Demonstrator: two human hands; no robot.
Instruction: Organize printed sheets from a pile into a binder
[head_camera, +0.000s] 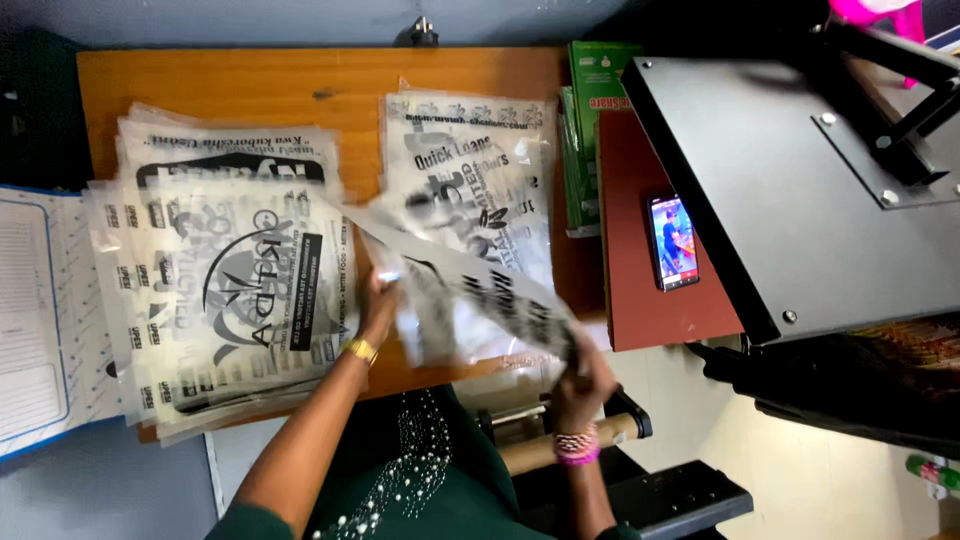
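Gripping a printed film sheet, left hand and right hand stretch apart.

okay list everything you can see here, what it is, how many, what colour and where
wooden table: one, orange-brown, across the upper left
left stack of printed film sheets: one pile, exact count unclear, clear with black print, on the table's left part
right stack of printed film sheets: one pile, clear with black print, at the table's middle
loose film sheet: one, clear with black print, blurred, held between both hands
green packets: a few, green, standing at the table's right end
red pad: one, dark red, under the press plate
phone: one, screen lit, on the red pad
heat press plate: one, black, at right
folder: one, blue-edged with white pages, far left
left hand: gold bracelet, gripping the sheet's left edge
right hand: pink beaded bracelets, gripping the sheet's right end
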